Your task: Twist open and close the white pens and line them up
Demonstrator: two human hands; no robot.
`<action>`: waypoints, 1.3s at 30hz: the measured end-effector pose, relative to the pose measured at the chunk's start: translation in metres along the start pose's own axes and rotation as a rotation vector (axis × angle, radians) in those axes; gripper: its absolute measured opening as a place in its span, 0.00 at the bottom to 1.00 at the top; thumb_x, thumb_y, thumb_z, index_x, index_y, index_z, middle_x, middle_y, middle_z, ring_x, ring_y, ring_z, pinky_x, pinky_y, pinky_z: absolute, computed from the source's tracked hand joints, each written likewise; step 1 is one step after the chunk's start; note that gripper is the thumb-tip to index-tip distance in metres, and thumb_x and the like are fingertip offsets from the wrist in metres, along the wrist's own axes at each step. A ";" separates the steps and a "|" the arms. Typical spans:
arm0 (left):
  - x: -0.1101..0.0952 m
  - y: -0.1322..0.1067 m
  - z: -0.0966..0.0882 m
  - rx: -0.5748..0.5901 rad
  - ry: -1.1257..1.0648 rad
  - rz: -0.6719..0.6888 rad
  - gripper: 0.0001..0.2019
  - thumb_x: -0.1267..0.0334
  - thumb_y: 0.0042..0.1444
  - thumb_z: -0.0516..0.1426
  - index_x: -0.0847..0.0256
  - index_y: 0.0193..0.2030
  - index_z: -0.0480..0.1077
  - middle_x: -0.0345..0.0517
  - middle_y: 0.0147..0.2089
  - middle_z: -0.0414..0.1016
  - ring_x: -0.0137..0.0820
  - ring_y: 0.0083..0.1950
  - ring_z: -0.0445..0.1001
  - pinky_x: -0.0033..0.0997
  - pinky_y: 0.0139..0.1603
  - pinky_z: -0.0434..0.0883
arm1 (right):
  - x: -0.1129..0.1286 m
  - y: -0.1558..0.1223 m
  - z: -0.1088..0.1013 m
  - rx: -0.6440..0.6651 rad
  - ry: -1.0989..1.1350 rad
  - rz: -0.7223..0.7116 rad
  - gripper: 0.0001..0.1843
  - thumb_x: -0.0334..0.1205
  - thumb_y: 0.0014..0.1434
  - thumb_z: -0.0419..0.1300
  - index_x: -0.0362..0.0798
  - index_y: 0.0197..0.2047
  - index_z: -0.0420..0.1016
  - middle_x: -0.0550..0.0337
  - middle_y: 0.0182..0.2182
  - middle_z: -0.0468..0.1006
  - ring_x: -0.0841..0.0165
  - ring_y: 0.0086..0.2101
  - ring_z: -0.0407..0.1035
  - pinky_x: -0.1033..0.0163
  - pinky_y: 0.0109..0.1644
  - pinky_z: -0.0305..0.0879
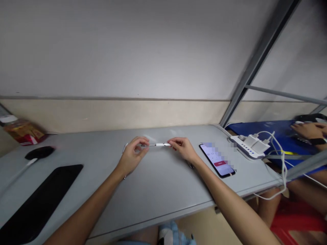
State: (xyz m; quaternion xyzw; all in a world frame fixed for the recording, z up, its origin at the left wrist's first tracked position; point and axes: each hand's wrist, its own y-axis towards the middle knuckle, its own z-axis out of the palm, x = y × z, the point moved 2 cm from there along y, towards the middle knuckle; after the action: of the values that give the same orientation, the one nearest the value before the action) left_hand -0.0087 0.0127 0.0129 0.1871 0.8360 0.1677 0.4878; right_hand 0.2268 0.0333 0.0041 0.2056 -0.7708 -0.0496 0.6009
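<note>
A slim pen with a clear barrel and a white section (161,144) is held level between my two hands, above the grey desk. My left hand (133,152) pinches its left end between thumb and fingers. On the other end, the fingertips of my right hand (182,148) are closed around the white part. The fingers partly cover both tips of the pen. Under my right wrist, a small dark object on the desk is mostly hidden.
A phone with a lit screen (217,160) lies right of my right hand. Beyond it is a white power strip (247,147) with chargers and cables. At left are a black mat (43,200), a dark cabled device (40,153) and a bottle (24,131). Another person's hand (309,131) is far right.
</note>
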 end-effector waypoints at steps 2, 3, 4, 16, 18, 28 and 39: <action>0.001 0.000 0.002 0.012 -0.046 -0.074 0.14 0.53 0.55 0.57 0.57 0.45 0.68 0.45 0.45 0.74 0.31 0.45 0.72 0.29 0.42 0.68 | 0.000 0.000 0.000 -0.010 -0.004 -0.018 0.14 0.45 0.58 0.59 0.44 0.36 0.80 0.58 0.28 0.76 0.71 0.28 0.63 0.65 0.33 0.57; 0.003 0.000 0.003 0.031 -0.048 -0.128 0.14 0.52 0.57 0.55 0.58 0.45 0.69 0.44 0.41 0.74 0.30 0.41 0.72 0.28 0.41 0.67 | 0.000 0.000 0.000 -0.015 -0.008 -0.023 0.14 0.45 0.58 0.59 0.44 0.36 0.80 0.58 0.29 0.77 0.70 0.29 0.64 0.65 0.34 0.57; 0.004 0.000 0.004 0.058 -0.041 -0.175 0.14 0.51 0.60 0.52 0.58 0.43 0.69 0.43 0.36 0.74 0.29 0.37 0.72 0.28 0.39 0.67 | -0.001 0.000 0.000 -0.020 -0.012 -0.026 0.13 0.45 0.57 0.60 0.45 0.36 0.80 0.57 0.30 0.78 0.70 0.30 0.65 0.65 0.35 0.58; 0.000 -0.001 0.003 0.109 0.079 -0.161 0.17 0.51 0.62 0.49 0.60 0.34 0.71 0.41 0.31 0.73 0.29 0.32 0.70 0.28 0.36 0.66 | -0.005 0.000 0.003 -0.029 -0.052 -0.032 0.13 0.45 0.57 0.60 0.46 0.37 0.80 0.56 0.34 0.80 0.68 0.34 0.69 0.64 0.38 0.61; 0.001 -0.001 0.003 0.132 0.113 -0.126 0.15 0.53 0.62 0.49 0.60 0.34 0.71 0.40 0.30 0.72 0.29 0.31 0.70 0.28 0.34 0.65 | -0.006 0.000 0.003 -0.025 -0.070 -0.026 0.13 0.46 0.58 0.60 0.46 0.37 0.80 0.56 0.33 0.80 0.68 0.32 0.69 0.64 0.37 0.61; -0.006 -0.006 0.008 0.315 0.293 -0.007 0.15 0.55 0.63 0.46 0.58 0.36 0.70 0.39 0.30 0.72 0.29 0.30 0.68 0.28 0.33 0.63 | 0.000 -0.003 0.007 -0.013 -0.111 -0.105 0.11 0.45 0.58 0.60 0.48 0.38 0.80 0.56 0.36 0.81 0.67 0.36 0.71 0.65 0.39 0.61; -0.001 -0.009 0.008 0.268 0.641 0.191 0.13 0.71 0.59 0.43 0.58 0.33 0.68 0.45 0.31 0.70 0.34 0.33 0.67 0.33 0.37 0.62 | 0.008 -0.008 0.016 0.207 0.271 0.183 0.17 0.50 0.57 0.60 0.43 0.30 0.76 0.65 0.19 0.67 0.76 0.21 0.56 0.67 0.26 0.50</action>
State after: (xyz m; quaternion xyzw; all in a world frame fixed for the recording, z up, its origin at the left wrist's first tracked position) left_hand -0.0022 0.0050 0.0057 0.2649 0.9398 0.1515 0.1541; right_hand 0.2126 0.0207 0.0043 0.2002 -0.6992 0.1132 0.6769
